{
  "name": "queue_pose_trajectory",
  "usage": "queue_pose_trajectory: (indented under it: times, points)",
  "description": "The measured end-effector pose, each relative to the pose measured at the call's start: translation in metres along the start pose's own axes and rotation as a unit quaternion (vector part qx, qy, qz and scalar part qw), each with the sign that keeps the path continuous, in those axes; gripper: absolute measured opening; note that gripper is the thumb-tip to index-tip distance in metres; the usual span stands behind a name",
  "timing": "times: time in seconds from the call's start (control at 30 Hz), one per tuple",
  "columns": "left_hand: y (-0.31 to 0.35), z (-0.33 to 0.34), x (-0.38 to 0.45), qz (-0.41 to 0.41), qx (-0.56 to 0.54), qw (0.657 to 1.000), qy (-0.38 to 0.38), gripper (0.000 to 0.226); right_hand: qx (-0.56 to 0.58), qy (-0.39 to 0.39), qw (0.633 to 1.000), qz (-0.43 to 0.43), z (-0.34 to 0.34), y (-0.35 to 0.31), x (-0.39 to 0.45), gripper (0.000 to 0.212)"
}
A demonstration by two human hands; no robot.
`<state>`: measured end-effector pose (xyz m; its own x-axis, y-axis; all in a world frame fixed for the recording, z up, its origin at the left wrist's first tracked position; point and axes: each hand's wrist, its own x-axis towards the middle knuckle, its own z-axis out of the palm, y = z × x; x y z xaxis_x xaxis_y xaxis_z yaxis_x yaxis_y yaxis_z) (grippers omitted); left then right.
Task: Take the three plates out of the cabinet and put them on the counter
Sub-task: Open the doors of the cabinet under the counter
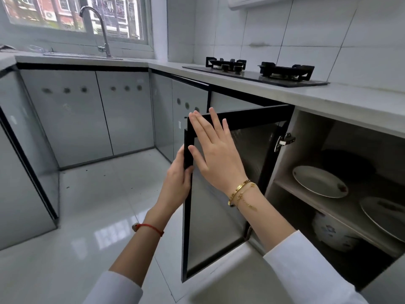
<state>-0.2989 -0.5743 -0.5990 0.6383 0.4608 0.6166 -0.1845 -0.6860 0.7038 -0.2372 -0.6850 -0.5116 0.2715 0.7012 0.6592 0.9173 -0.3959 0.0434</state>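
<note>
Left hand (178, 176) grasps the open cabinet door (219, 194) by its near edge; right hand (215, 150) lies flat, released, against it; two plates (320, 181) rest on the right shelf (306, 197).

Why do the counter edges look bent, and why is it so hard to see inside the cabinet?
Head view: the wide-angle lens bows the counter edge; window daylight glares off the floor; the open cabinet sits in deep shadow, so only two plates show clearly.

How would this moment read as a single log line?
stage: cabinet door open | left hand grips door edge | right hand flat on door | plates on shelf
</note>
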Motion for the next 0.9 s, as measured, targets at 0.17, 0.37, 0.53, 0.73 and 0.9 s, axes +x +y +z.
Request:
queue_pose_trajectory:
  times: [0.17, 0.37, 0.53, 0.73, 0.9]
  points:
    - [0.004, 0.006, -0.007, 0.002, -0.009, 1.000, 0.018, 0.056, -0.006, -0.003, 1.000, -0.004, -0.007, 0.003, -0.008, 0.062]
    - [0.017, 0.016, -0.016, 0.023, 0.014, 0.997, 0.075, 0.069, 0.014, 0.001, 1.000, 0.017, -0.017, 0.011, -0.026, 0.063]
    - [0.034, 0.025, -0.024, 0.074, 0.150, 0.979, 0.119, 0.077, 0.009, 0.008, 0.999, 0.048, -0.027, 0.023, -0.044, 0.063]
    - [0.059, 0.048, -0.029, 0.147, 0.124, 0.980, 0.060, 0.074, -0.002, 0.008, 0.997, 0.082, -0.042, 0.039, -0.070, 0.062]
    - [0.084, 0.085, -0.029, 0.175, 0.016, 0.984, -0.013, 0.068, -0.038, 0.018, 0.991, 0.127, -0.062, 0.063, -0.103, 0.062]
